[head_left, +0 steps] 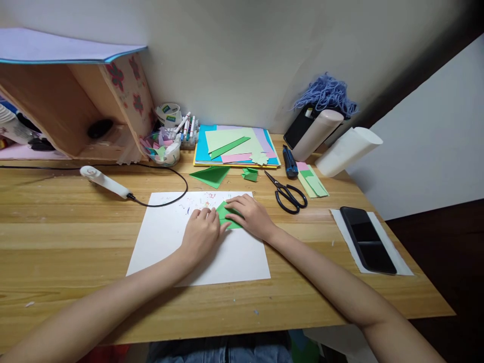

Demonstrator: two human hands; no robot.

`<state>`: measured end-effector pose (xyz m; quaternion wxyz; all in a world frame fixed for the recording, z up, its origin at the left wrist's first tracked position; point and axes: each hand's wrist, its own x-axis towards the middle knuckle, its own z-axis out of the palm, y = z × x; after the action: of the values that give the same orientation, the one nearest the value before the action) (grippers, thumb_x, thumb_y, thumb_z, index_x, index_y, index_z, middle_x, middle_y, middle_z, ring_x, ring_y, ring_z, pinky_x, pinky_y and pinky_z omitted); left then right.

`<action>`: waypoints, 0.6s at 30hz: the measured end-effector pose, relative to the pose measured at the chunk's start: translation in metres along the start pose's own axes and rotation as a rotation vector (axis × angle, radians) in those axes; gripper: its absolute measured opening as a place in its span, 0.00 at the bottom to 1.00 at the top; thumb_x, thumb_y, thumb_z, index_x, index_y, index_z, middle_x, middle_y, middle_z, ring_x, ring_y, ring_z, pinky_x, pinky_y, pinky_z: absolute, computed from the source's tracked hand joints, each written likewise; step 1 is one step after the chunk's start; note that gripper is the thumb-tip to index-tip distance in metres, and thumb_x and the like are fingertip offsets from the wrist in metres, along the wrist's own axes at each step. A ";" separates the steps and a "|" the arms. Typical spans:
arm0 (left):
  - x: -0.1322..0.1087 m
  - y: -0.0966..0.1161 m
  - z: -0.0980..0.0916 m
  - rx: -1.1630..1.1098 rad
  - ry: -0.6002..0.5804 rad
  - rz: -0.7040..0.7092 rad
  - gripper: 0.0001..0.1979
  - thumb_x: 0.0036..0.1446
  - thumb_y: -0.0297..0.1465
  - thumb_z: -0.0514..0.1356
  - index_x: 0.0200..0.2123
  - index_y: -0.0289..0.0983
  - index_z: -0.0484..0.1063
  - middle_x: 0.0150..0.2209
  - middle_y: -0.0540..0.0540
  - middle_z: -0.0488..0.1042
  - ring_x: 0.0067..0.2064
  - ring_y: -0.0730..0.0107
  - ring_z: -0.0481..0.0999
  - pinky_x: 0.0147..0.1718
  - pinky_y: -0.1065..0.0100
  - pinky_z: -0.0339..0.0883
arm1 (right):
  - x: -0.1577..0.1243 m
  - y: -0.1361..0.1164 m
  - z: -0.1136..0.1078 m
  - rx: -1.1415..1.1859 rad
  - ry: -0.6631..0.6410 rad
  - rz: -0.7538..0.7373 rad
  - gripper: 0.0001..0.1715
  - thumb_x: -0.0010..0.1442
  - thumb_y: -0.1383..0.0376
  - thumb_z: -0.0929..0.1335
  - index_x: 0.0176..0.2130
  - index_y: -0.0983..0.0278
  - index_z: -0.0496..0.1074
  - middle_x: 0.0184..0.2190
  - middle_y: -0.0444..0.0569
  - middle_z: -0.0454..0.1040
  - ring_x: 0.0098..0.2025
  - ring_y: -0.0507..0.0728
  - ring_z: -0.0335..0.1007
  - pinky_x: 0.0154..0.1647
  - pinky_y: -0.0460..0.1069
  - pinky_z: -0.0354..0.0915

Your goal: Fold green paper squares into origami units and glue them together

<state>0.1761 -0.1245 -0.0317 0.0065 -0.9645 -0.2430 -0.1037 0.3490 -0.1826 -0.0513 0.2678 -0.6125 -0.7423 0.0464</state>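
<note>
White sheet [159, 247] lies flat towards the front edge of the table [75, 242]. Phone [367, 239] rests on white paper by the table's right edge. Green paper [222, 208], folded, is on the sheet, towards the sheet's far edge. Left hand [200, 233]: fingers bent, set on the green paper's left part, thumb at its near edge. Right hand [252, 217]: fingers extended and parted over its right part. Both touch it; whether either pinches it cannot be determined. Black-handled scissors [279, 192] lie to the right. Beyond the sheet: green triangle [214, 176] at left, small folded green piece [250, 175] at right. Near the table's back edge: stack of coloured paper [204, 148] bearing green strip [229, 147]; blue-and-black cutter [290, 163] to its right.
</note>
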 end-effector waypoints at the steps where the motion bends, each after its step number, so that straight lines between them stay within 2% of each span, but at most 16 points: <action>1: 0.002 -0.004 0.000 -0.039 0.015 -0.028 0.17 0.61 0.36 0.48 0.31 0.32 0.71 0.34 0.37 0.74 0.38 0.57 0.70 0.34 0.60 0.60 | 0.000 0.001 0.000 0.012 0.024 0.033 0.15 0.59 0.58 0.64 0.43 0.63 0.67 0.41 0.53 0.71 0.42 0.60 0.64 0.42 0.54 0.61; 3: 0.004 -0.011 0.003 -0.152 0.049 -0.098 0.12 0.60 0.35 0.51 0.32 0.34 0.69 0.34 0.41 0.73 0.36 0.61 0.70 0.33 0.62 0.60 | 0.000 0.002 0.000 0.023 0.059 0.094 0.18 0.57 0.55 0.65 0.44 0.64 0.66 0.37 0.53 0.71 0.40 0.60 0.64 0.40 0.54 0.61; 5: 0.005 -0.016 0.008 -0.319 0.076 -0.166 0.09 0.58 0.35 0.54 0.37 0.35 0.66 0.37 0.43 0.71 0.37 0.64 0.70 0.33 0.65 0.61 | 0.001 0.003 0.000 0.018 0.054 0.122 0.21 0.56 0.53 0.66 0.43 0.64 0.66 0.34 0.52 0.70 0.37 0.59 0.63 0.38 0.53 0.60; 9: 0.007 -0.021 0.016 -0.587 0.044 -0.251 0.15 0.56 0.33 0.56 0.47 0.39 0.62 0.36 0.47 0.71 0.36 0.66 0.70 0.33 0.67 0.62 | 0.002 0.004 0.000 0.032 0.009 0.093 0.18 0.56 0.54 0.66 0.41 0.64 0.66 0.30 0.50 0.68 0.35 0.58 0.63 0.37 0.52 0.60; 12: 0.007 -0.021 0.014 -0.630 0.045 -0.216 0.09 0.56 0.31 0.55 0.41 0.39 0.66 0.32 0.49 0.71 0.34 0.68 0.69 0.32 0.67 0.61 | 0.001 0.003 -0.002 0.082 0.063 0.048 0.12 0.57 0.59 0.66 0.39 0.64 0.67 0.31 0.50 0.69 0.36 0.57 0.63 0.38 0.52 0.61; 15: 0.007 -0.020 0.008 -0.548 0.158 -0.123 0.05 0.57 0.29 0.54 0.34 0.39 0.69 0.32 0.48 0.71 0.35 0.68 0.68 0.34 0.66 0.59 | -0.002 0.001 -0.005 0.102 0.242 -0.026 0.04 0.59 0.66 0.65 0.36 0.63 0.68 0.31 0.49 0.70 0.37 0.56 0.64 0.39 0.51 0.63; 18: 0.004 -0.019 0.003 -0.385 0.384 -0.034 0.07 0.56 0.27 0.55 0.36 0.40 0.71 0.34 0.48 0.73 0.37 0.67 0.69 0.37 0.64 0.57 | -0.006 0.000 -0.007 0.065 0.421 -0.191 0.05 0.57 0.70 0.66 0.36 0.61 0.69 0.32 0.48 0.72 0.37 0.54 0.67 0.37 0.50 0.65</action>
<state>0.1711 -0.1060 -0.0342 -0.1328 -0.9063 -0.2291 -0.3293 0.3529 -0.1902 -0.0470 0.4393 -0.5267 -0.7229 -0.0841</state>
